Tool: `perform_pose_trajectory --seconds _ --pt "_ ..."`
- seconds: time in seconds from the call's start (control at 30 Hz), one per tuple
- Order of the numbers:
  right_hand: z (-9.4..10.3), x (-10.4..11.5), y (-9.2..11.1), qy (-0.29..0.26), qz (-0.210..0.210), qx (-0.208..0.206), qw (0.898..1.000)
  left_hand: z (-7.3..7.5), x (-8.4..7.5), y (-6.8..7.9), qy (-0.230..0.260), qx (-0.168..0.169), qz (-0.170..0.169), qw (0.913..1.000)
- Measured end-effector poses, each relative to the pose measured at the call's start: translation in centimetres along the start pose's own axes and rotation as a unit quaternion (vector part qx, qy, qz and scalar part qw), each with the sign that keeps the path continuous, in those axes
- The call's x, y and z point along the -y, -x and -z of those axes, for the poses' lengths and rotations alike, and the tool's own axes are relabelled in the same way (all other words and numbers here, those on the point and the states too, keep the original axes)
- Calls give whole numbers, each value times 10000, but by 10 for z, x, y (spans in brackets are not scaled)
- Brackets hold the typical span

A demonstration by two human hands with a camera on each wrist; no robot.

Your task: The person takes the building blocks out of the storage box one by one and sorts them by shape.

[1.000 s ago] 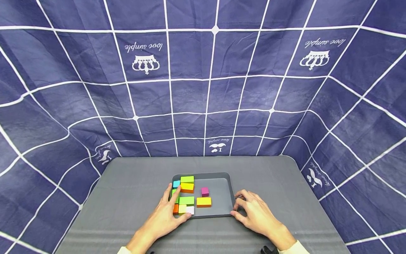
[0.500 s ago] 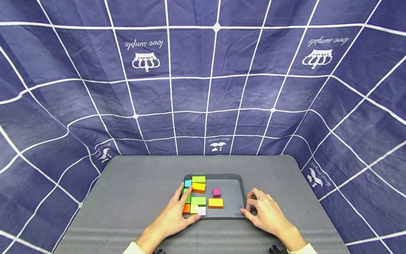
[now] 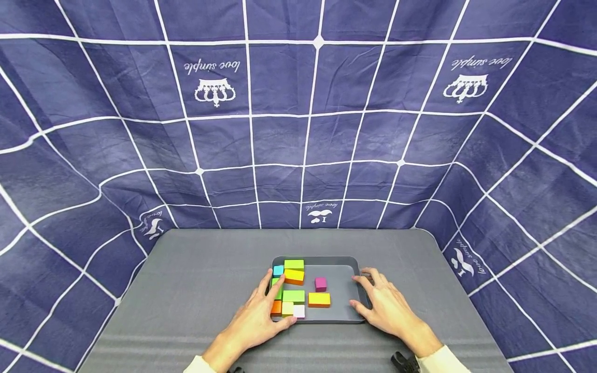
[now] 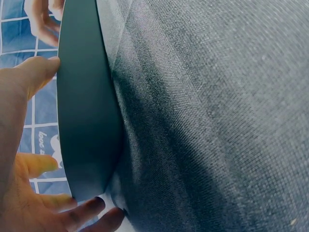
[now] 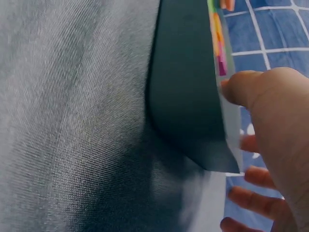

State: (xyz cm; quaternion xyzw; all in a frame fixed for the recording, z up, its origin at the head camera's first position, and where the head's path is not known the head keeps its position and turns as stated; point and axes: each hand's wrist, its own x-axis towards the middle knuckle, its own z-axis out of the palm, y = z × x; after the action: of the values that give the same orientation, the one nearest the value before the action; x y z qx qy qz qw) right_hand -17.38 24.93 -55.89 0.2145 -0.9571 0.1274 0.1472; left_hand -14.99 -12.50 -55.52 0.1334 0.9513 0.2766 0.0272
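A shallow dark grey tray point(image 3: 342, 308) lies on the table with coloured blocks in it, most packed along its left side. My left hand point(image 3: 254, 318) reaches across the tray's near left corner, fingers fairly straight. In the left wrist view its thumb point(image 4: 48, 67) is at the near rim, with several fingertips beside the outer left wall. My right hand point(image 3: 387, 305) spans the right wall, its thumb and index finger apart over the tray, holding nothing. A purple cube point(image 3: 320, 284) and a yellow-orange block point(image 3: 319, 300) stand apart from the rest.
In the left group are a lime block point(image 3: 294, 264), a blue cube point(image 3: 278, 270), an orange cube point(image 3: 276, 309), a pale yellow cube point(image 3: 287, 309) and a white cube point(image 3: 299, 311). A blue grid-patterned cloth point(image 3: 298, 134) walls in the grey table point(image 3: 205, 274).
The tray and its blocks have shifted right, with both hands moving along. The right hand's fingers have spread from a near pinch and now reach over the tray's right wall.
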Motion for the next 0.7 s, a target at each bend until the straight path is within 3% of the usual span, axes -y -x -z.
perform_pose_trajectory --seconds 0.27,0.47,0.7 --pt "-15 3 -11 -337 -185 621 9973 3 3 3 -115 27 -4 9999" --pt "-21 2 -9 -577 -410 886 9935 6 7 4 -201 -192 -175 9995" --pt "-22 0 -11 -691 -393 1013 9917 11 5 -8 -584 -583 -745 9938"
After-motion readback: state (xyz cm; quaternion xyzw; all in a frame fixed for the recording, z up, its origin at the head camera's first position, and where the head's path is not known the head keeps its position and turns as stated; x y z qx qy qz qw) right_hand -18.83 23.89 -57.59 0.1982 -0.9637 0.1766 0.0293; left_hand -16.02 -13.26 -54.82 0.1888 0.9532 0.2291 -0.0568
